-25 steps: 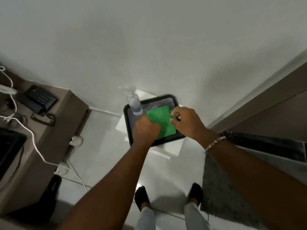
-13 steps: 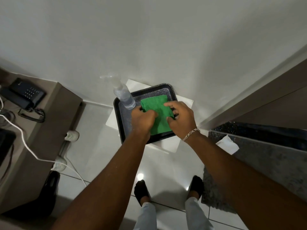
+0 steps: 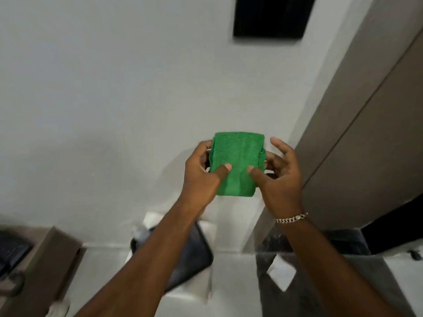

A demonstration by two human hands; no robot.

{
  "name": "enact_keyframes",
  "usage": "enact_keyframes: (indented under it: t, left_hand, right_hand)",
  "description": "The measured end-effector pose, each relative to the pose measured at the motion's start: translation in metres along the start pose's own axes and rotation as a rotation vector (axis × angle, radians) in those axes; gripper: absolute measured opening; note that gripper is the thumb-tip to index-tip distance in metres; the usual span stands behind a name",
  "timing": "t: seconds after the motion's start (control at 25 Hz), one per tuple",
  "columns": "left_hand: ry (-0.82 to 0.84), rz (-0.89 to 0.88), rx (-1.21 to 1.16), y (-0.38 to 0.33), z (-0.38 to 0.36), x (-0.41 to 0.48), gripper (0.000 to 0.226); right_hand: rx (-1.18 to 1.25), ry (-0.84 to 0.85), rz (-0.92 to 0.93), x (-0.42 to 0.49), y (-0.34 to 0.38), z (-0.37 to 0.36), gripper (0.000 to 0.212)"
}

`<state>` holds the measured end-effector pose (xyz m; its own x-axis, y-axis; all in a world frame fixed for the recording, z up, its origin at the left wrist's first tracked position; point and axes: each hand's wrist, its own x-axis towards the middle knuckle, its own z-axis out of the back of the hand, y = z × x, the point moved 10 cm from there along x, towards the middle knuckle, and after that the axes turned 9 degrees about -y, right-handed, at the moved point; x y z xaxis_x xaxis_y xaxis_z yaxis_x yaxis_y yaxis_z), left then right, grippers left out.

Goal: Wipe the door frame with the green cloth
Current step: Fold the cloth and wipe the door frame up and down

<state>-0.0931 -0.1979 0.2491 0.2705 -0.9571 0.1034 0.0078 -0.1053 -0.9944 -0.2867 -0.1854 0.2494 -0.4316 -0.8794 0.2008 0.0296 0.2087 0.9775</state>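
Observation:
A folded green cloth [image 3: 237,162] is held up in front of the white wall, between both hands. My left hand [image 3: 201,170] grips its left edge with the thumb pressed on the front. My right hand [image 3: 280,172] holds the right edge, thumb on the front and fingers partly spread behind. The grey-brown door frame [image 3: 357,115] runs diagonally up the right side, just right of my right hand and apart from the cloth.
Below my arms a black tray [image 3: 194,255] rests on a white stand, with a blurred spray bottle [image 3: 140,233] at its left edge. A brown desk [image 3: 45,259] stands at lower left. A dark panel [image 3: 272,17] hangs high on the wall. A grey mat [image 3: 320,289] with a white paper lies at lower right.
Both hands lifted the green cloth off the black tray and raised it in front of the wall. My view tilted upward, so the tray now sits low in the frame.

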Motion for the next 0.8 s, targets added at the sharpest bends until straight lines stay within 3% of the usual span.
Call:
enact_keyframes:
  t: [0.24,0.4,0.6,0.68,0.72,0.8]
  left_hand:
    - [0.071,-0.506,0.043,-0.184,-0.103,0.003,0.044]
    - [-0.020,-0.741,0.069,-0.272,-0.149,-0.005,0.042]
    - [-0.187,-0.880,0.103,-0.306,-0.166,-0.009,0.037]
    - [-0.203,-0.892,0.128,-0.307,-0.165,-0.007,0.041]
    - [-0.212,-0.887,0.158,-0.308,-0.164,-0.003,0.044]
    - [-0.210,-0.885,0.204,-0.312,-0.160,0.002,0.049]
  right_hand:
    - [0.150,-0.184,0.367,0.071,0.166,0.077,0.057]
    - [0.216,-0.274,0.592,0.106,0.252,0.115,0.052]
    - [0.040,-0.426,0.805,0.118,0.291,0.124,0.044]
    - [-0.141,-0.538,1.023,0.105,0.298,0.118,0.041]
    - [-0.222,-0.558,1.129,0.099,0.298,0.108,0.040]
    - [-0.332,-0.539,1.174,0.094,0.292,0.087,0.040]
